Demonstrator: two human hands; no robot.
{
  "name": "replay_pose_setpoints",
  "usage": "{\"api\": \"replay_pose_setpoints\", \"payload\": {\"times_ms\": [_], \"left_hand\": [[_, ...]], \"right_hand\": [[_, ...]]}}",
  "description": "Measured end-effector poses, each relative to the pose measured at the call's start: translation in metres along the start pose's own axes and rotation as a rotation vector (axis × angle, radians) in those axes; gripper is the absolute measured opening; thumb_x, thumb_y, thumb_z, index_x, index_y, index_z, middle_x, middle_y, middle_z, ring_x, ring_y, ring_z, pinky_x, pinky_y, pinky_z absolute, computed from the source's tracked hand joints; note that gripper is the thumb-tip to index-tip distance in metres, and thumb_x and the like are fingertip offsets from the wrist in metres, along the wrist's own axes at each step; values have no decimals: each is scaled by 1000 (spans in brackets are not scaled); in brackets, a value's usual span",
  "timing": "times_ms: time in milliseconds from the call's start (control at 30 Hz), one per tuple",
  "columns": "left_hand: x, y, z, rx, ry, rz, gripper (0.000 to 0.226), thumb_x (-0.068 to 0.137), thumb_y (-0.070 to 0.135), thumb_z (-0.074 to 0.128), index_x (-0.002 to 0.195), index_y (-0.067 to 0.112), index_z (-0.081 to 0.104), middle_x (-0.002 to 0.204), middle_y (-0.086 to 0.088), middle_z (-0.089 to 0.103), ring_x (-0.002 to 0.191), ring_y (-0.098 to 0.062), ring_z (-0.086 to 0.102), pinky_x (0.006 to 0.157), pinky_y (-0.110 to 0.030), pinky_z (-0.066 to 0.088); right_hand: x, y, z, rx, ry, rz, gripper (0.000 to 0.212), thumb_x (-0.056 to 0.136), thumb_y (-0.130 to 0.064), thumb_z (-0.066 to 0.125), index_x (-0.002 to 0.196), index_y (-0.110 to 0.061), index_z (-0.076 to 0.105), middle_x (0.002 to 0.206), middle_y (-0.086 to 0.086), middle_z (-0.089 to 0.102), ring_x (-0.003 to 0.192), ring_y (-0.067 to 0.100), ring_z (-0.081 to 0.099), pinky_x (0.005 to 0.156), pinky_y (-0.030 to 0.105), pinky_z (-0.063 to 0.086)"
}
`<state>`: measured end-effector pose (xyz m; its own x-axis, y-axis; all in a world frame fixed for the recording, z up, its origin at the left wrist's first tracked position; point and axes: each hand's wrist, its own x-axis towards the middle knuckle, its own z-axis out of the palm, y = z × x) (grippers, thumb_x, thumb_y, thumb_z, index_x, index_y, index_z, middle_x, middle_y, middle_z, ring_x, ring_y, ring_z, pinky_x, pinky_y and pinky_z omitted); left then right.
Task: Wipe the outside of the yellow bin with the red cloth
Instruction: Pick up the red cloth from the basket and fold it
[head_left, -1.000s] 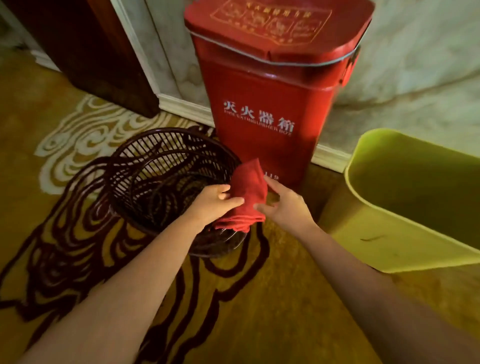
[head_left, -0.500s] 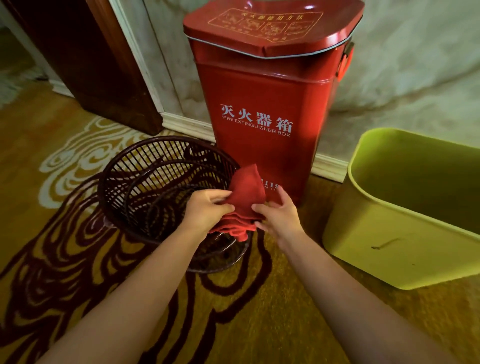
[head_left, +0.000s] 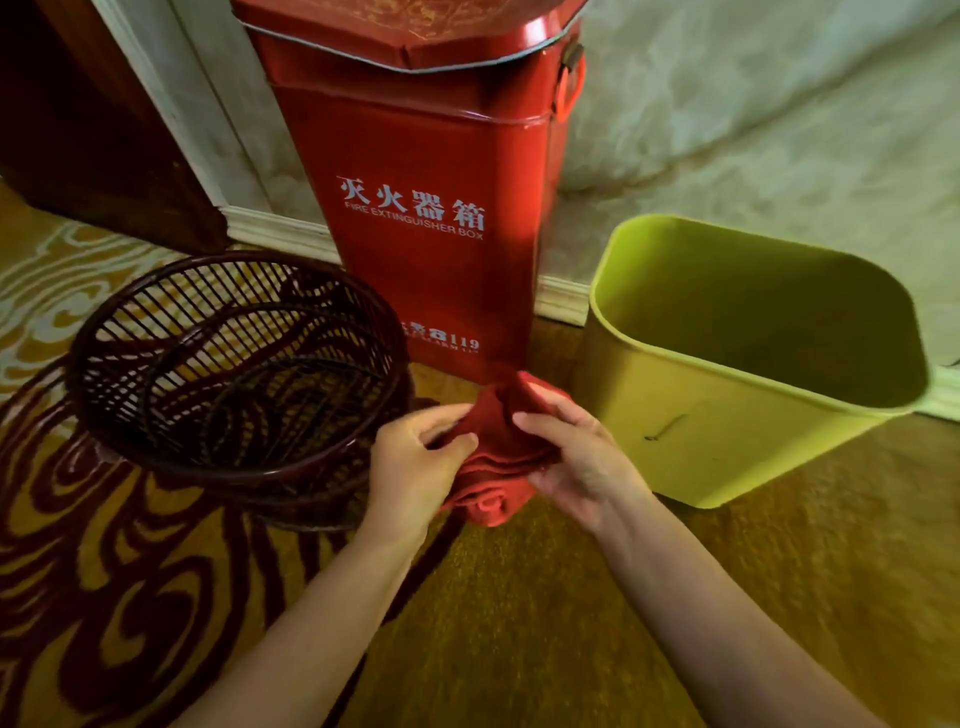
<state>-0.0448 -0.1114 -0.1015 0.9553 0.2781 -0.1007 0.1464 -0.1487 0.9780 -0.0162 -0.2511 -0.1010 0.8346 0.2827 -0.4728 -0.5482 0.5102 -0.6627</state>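
The folded red cloth hangs between my two hands, low over the carpet in the middle of the view. My left hand pinches its left side and my right hand grips its right side. The yellow bin stands upright and empty on the floor just to the right of my right hand, a small gap apart. A dark streak marks its near wall.
A dark wicker basket stands on the patterned carpet to the left, close to my left hand. A tall red fire extinguisher box stands behind the cloth against the wall. A dark wooden door is at the back left.
Both hands have carried the cloth away from the basket rim, rightward and lower, closer to the yellow bin. The camera has shifted too.
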Motion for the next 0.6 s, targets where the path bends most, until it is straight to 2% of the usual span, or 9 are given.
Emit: {"api": "replay_pose_setpoints", "payload": {"times_ms": [67, 167, 233, 333, 367, 433, 500, 567, 600], "left_hand": [[-8, -10, 10, -53, -26, -27, 31, 73, -1, 64, 90, 24, 70, 81, 16, 71, 82, 2, 67, 68, -12, 51], [-13, -22, 18, -215, -165, -135, 28, 74, 1, 65, 94, 20, 70, 83, 7, 76, 84, -8, 69, 66, -16, 52], [-12, -24, 18, -294, -247, -212, 25, 73, 1, 65, 92, 17, 70, 83, 1, 76, 83, -12, 69, 66, -19, 53], [-8, -26, 10, -200, -354, -230, 19, 75, 7, 64, 90, 18, 69, 81, 2, 74, 81, -11, 68, 68, -20, 54], [-4, -25, 5, -164, -376, -186, 21, 78, 8, 61, 92, 23, 69, 86, 4, 74, 87, -11, 67, 72, -19, 53], [9, -17, -3, -89, -409, -25, 42, 81, 6, 55, 110, 36, 59, 112, 15, 66, 109, -1, 57, 82, -15, 48], [27, 0, -2, -2, -608, 114, 69, 78, -1, 53, 127, 46, 39, 139, 19, 43, 127, 8, 35, 92, -11, 40], [40, 16, 8, 174, -852, 214, 73, 76, 3, 58, 129, 46, 34, 147, 11, 33, 133, 4, 27, 102, -16, 33], [45, 21, 12, 268, -914, 233, 67, 76, 9, 63, 127, 45, 39, 145, 11, 38, 132, 1, 31, 104, -19, 33]], "right_hand": [[-6, 0, -10, 15, 41, -58, 41, 79, 15, 53, 113, -6, 64, 96, 17, 71, 83, 25, 69, 76, 34, 58], [-10, -2, -24, 50, 0, -115, 33, 82, 15, 48, 104, -3, 64, 78, 12, 74, 70, 20, 71, 64, 29, 60], [-14, -3, -29, 47, -39, -127, 30, 82, 15, 47, 100, -1, 64, 74, 11, 74, 65, 19, 71, 59, 26, 59], [-21, -8, -35, -26, -86, -130, 30, 81, 16, 47, 98, 0, 66, 73, 12, 74, 63, 18, 71, 60, 26, 59], [-25, -12, -36, -57, -117, -131, 31, 79, 15, 49, 100, 0, 66, 73, 11, 74, 62, 17, 70, 61, 26, 59], [-31, -24, -39, -142, -206, -143, 34, 72, 9, 55, 103, -1, 65, 73, 10, 74, 60, 16, 69, 59, 25, 58], [-36, -38, -38, -233, -293, -144, 38, 67, 4, 57, 105, -1, 65, 75, 8, 74, 59, 16, 69, 57, 26, 57], [-38, -51, -37, -291, -352, -142, 39, 67, 3, 57, 105, 0, 64, 76, 8, 75, 60, 15, 70, 59, 26, 58], [-39, -58, -38, -308, -365, -142, 38, 66, 4, 56, 103, -1, 65, 75, 7, 75, 60, 14, 69, 59, 25, 58]]}}
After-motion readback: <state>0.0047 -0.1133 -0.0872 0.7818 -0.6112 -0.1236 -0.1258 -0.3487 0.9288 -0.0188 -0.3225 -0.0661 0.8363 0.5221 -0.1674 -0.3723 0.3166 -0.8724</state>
